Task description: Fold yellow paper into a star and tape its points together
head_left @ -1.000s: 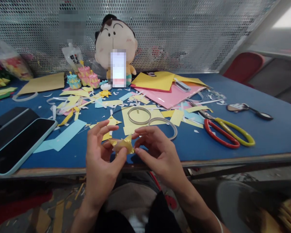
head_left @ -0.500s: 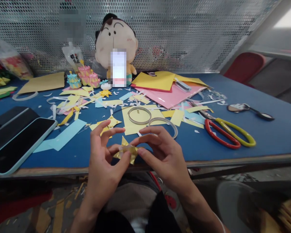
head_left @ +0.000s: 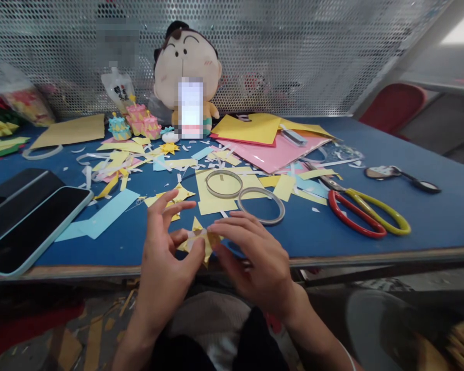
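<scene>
A small yellow paper star (head_left: 195,224) is held between both hands above the table's front edge. My left hand (head_left: 170,257) pinches its left side between thumb and fingers, with the index finger raised. On the star's right side, my right hand (head_left: 255,257) grips a point between thumb and fingertips. Part of the star is hidden behind the fingers. Just behind it lie a yellow star-shaped paper piece (head_left: 183,192), a pale yellow sheet (head_left: 209,205) and two rolls of narrow tape, one of them (head_left: 223,184) on the sheet and the other (head_left: 261,205) nearer my right hand.
Scissors (head_left: 365,211) with red and yellow handles lie right. Phones (head_left: 34,226) and blue paper strips (head_left: 110,214) are left. Farther back stand a plush doll (head_left: 187,56), small paper cakes (head_left: 139,121) and coloured sheets (head_left: 251,129), with paper scraps in front.
My right hand has turned, its fingers now straighter and closer over the star's right side. The star has tilted slightly. My left hand keeps its pinch.
</scene>
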The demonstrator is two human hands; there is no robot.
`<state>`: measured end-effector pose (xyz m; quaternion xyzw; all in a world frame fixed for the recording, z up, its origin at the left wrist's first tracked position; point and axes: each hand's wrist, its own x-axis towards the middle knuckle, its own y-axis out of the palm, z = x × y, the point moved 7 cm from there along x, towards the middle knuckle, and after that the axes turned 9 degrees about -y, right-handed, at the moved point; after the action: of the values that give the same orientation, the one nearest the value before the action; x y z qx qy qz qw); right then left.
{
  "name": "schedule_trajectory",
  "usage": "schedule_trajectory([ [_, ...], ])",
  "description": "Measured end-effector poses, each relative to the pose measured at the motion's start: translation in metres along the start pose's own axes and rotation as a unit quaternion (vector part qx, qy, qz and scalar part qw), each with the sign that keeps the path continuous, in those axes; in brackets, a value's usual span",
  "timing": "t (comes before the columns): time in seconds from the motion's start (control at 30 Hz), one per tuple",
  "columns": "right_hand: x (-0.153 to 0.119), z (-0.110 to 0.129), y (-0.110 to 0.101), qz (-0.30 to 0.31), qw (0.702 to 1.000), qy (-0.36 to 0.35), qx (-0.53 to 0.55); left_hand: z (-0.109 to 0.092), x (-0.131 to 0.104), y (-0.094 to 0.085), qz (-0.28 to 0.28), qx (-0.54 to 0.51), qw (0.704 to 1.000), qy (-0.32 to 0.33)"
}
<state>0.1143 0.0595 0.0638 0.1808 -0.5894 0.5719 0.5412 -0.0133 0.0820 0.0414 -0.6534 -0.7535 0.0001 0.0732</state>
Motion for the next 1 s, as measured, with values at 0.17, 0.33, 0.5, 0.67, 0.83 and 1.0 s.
schedule_trajectory([
  [0.17,-0.01,-0.022,0.007,-0.044,0.966,0.194,0.168,-0.003,-0.004,0.008,0.047,0.092,0.993,0.055],
  [0.33,-0.013,-0.027,0.014,-0.058,0.939,0.242,0.238,-0.005,-0.006,0.012,0.059,0.105,0.989,0.082],
  [0.5,-0.015,-0.029,0.016,-0.071,0.918,0.279,0.272,-0.007,-0.006,0.004,-0.021,0.043,0.995,0.087],
  [0.67,-0.015,-0.029,0.021,-0.063,0.893,0.303,0.327,-0.006,-0.007,0.002,-0.048,-0.05,0.995,0.066],
  [0.83,-0.014,-0.026,0.001,-0.148,0.928,0.246,0.237,-0.003,-0.005,-0.001,-0.062,-0.076,0.995,0.018],
  [1.0,-0.004,-0.004,-0.012,-0.143,0.985,0.077,0.061,-0.002,-0.004,0.003,-0.048,-0.045,0.998,-0.001],
])
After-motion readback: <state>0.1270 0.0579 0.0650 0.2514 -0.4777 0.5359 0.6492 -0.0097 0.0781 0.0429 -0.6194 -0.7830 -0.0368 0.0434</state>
